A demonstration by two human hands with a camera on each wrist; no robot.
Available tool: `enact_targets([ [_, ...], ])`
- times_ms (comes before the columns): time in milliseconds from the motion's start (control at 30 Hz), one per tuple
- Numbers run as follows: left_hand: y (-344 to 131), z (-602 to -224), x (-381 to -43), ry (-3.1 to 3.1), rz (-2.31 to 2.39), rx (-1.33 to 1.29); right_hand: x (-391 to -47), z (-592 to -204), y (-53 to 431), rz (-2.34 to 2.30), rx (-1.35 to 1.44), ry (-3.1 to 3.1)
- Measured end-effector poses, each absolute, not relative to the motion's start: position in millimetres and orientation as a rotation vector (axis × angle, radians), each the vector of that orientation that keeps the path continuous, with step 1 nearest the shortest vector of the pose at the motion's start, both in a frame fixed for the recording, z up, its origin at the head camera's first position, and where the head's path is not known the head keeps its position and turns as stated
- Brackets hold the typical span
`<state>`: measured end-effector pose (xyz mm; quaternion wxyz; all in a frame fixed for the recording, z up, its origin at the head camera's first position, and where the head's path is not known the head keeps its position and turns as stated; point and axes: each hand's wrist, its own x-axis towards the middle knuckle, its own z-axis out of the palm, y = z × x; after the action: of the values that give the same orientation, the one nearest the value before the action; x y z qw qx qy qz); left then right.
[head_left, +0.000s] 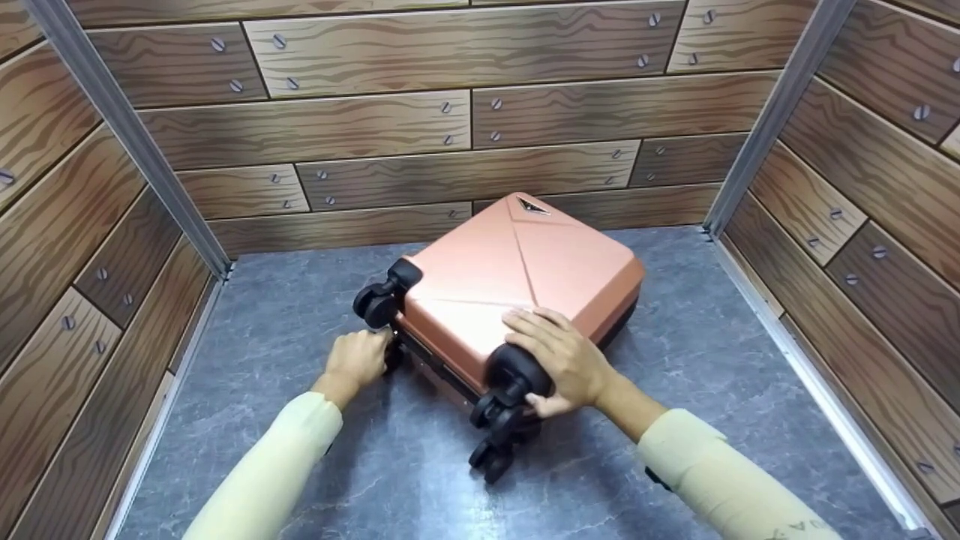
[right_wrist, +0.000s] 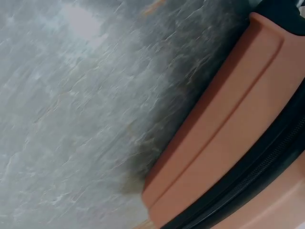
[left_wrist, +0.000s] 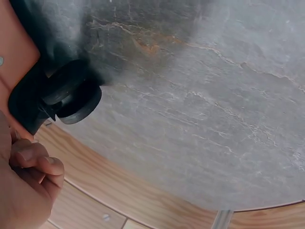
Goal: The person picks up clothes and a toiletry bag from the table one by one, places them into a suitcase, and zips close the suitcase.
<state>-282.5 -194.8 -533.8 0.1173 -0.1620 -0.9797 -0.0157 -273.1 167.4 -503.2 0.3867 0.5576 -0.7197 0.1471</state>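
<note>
An orange-pink hard-shell suitcase [head_left: 480, 300] lies on its side, its wheel end facing me. My left hand [head_left: 356, 358], fingers curled, grips the suitcase's lower left edge beside a black wheel. In the left wrist view the left hand [left_wrist: 31, 191] is partly cut off, near a double caster wheel [left_wrist: 71, 93]. Over the near right corner, my right hand [head_left: 566, 364] has its fingers on the shell and its thumb beside the black wheel housing [head_left: 517, 371]. The right wrist view shows the suitcase's side [right_wrist: 214, 124] and black zipper band [right_wrist: 257, 174], but not the hand.
Grey marbled flooring [head_left: 720, 360] lies under the suitcase. Wood-plank-patterned walls stand at the back [head_left: 375, 127], left [head_left: 97, 300] and right [head_left: 847, 255], with metal strips [head_left: 135, 142] along the corners and floor edges.
</note>
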Motion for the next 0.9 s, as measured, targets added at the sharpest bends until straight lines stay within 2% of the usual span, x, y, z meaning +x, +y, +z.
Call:
enact_targets([
  [200, -185, -532, -270, -2.849, -0.073, -0.594, -279, -501, 195, 0.439, 1.491, -1.795],
  [433, -166, -540, -238, -2.794, -0.031, -0.695, -285, -503, 235, 0.478, 1.541, -1.779],
  [667, -125, -546, -204, -2.760, 0.115, -0.796, -286, -503, 285, 0.469, 1.520, -1.802],
  [900, -85, -553, -182, -2.720, -0.020, -0.765, -300, -502, 331, 0.316, 1.486, -1.883],
])
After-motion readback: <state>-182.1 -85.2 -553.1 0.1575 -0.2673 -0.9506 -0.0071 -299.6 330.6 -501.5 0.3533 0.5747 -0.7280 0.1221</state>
